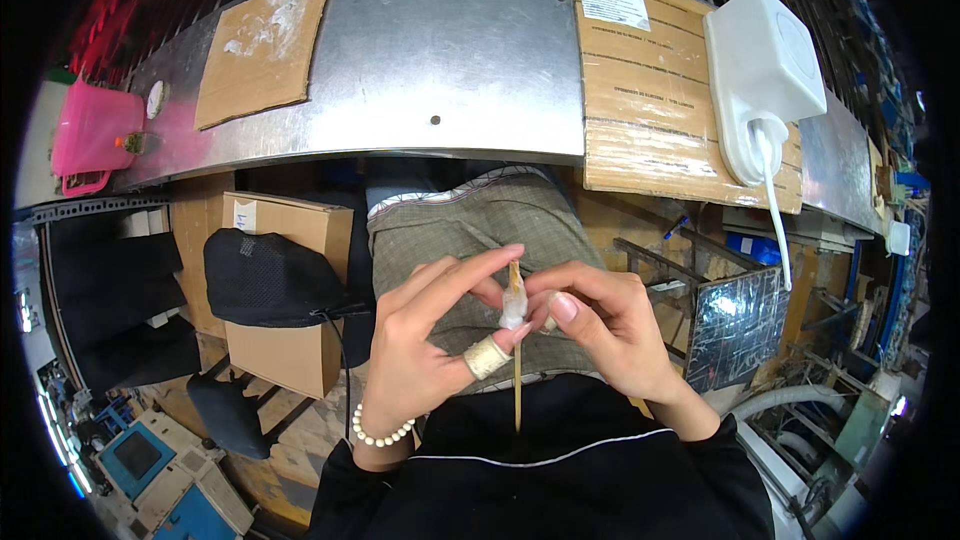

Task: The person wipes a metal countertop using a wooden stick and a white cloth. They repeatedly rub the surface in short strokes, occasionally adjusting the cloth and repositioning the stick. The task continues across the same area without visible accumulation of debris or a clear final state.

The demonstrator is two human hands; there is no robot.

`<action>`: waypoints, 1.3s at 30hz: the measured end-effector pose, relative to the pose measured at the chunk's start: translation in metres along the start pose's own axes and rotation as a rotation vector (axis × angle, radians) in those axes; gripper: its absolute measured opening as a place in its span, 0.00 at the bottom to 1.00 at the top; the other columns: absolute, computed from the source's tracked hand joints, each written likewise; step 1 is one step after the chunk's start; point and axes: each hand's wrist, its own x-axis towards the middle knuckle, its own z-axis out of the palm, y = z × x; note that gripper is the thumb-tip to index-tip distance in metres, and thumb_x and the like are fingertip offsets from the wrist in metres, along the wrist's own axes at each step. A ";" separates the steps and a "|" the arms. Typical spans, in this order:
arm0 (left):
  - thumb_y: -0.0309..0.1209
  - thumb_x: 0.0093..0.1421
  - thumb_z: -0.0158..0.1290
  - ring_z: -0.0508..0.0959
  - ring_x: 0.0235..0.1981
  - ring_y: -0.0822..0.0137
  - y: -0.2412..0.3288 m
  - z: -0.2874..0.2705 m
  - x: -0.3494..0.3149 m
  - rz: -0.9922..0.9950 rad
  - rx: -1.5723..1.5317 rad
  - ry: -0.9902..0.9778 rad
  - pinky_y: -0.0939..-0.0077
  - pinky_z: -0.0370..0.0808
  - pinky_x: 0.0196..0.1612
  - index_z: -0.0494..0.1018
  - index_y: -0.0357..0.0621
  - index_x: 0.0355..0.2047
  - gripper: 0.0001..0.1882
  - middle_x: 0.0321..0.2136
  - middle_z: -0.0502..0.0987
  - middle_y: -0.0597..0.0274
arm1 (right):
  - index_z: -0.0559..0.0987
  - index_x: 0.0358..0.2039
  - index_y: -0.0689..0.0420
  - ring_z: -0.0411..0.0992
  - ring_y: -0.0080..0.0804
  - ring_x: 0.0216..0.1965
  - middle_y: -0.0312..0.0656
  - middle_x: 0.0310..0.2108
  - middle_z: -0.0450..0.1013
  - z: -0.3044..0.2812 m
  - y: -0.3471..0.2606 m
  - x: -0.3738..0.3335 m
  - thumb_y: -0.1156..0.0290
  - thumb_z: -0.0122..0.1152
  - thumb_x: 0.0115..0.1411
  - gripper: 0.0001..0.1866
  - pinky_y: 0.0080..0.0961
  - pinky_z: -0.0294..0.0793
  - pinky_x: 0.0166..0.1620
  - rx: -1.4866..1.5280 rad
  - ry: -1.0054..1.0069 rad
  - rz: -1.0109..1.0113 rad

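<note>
Stick (518, 380) bearing a whitish lump (514, 307) is held between both hands, clamped by the left hand (420, 318); whether the lump is gripped by the right hand (620, 328), close alongside, cannot be told.

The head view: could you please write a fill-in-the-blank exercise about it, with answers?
1. A pale lump on a thin stick is between the left hand and the ____ hand.
2. The bead bracelet is on the ____ wrist.
3. The plastic container at the metal table's left end is coloured ____.
4. The white device stands on brown ____.
Missing words: right; left; pink; cardboard.
</note>
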 end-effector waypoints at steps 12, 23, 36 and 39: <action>0.28 0.47 0.71 0.79 0.31 0.69 0.001 0.001 -0.007 0.017 -0.039 -0.003 0.76 0.76 0.35 0.79 0.46 0.51 0.28 0.28 0.75 0.64 | 0.83 0.37 0.65 0.81 0.28 0.29 0.45 0.28 0.81 0.003 -0.014 0.004 0.75 0.65 0.58 0.08 0.23 0.78 0.34 -0.186 -0.058 -0.052; 0.25 0.56 0.65 0.81 0.34 0.69 -0.010 0.000 0.002 0.023 -0.127 0.014 0.76 0.77 0.36 0.84 0.41 0.39 0.10 0.34 0.77 0.60 | 0.82 0.34 0.63 0.80 0.34 0.26 0.45 0.24 0.78 0.002 -0.014 0.005 0.75 0.67 0.53 0.08 0.26 0.76 0.30 -0.290 -0.069 -0.091; 0.23 0.50 0.68 0.81 0.29 0.70 -0.012 0.004 0.004 0.049 -0.135 0.053 0.79 0.77 0.30 0.85 0.41 0.36 0.11 0.29 0.79 0.60 | 0.74 0.29 0.64 0.74 0.46 0.21 0.48 0.21 0.72 0.025 0.005 -0.002 0.77 0.64 0.49 0.08 0.36 0.73 0.25 -0.482 0.045 -0.267; 0.23 0.49 0.69 0.80 0.29 0.70 -0.011 0.004 0.002 0.048 -0.107 0.050 0.79 0.77 0.31 0.85 0.41 0.35 0.11 0.29 0.79 0.61 | 0.75 0.29 0.64 0.73 0.46 0.20 0.48 0.21 0.72 0.030 0.006 -0.005 0.77 0.63 0.49 0.08 0.36 0.72 0.24 -0.495 0.061 -0.249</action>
